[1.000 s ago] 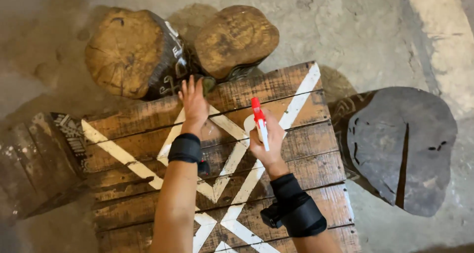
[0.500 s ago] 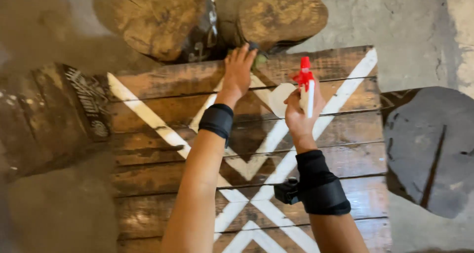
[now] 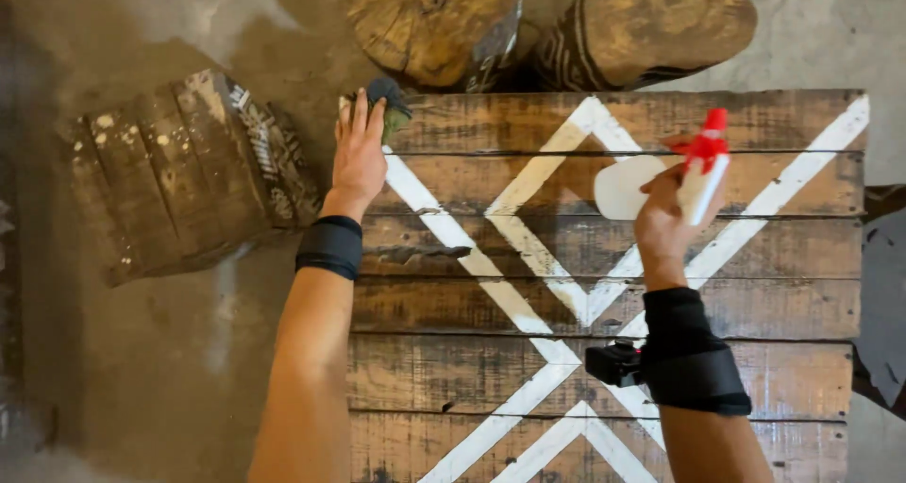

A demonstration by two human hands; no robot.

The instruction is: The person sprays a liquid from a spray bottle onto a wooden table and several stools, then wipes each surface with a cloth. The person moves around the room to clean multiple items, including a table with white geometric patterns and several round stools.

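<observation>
- Left hand (image 3: 359,158) lies flat at the top left corner of the wooden table (image 3: 604,370), fingers stretched out and pressing down on a small dark green cloth (image 3: 390,106). Only a bit of the cloth pokes out past the fingertips, right at the table's edge.
- Right hand (image 3: 665,214) is wrapped around a spray bottle (image 3: 703,167), white body with a red nozzle on top. It's held a little tilted, up over the right half of the table, nozzle end pointing away toward the far edge.
- Both wrists have black bands on them, and the right one has a small black gadget (image 3: 613,363) stuck on its side.
- The table is dark worn planks with white painted stripes crossing in a diamond sort of pattern.
- Two round log stools (image 3: 434,25) sit just past the far edge of the table, side by side.
- Another dark wooden stool (image 3: 179,176) with pale paint specks stands on the concrete floor (image 3: 142,370) just left of the table, close to the left hand.
</observation>
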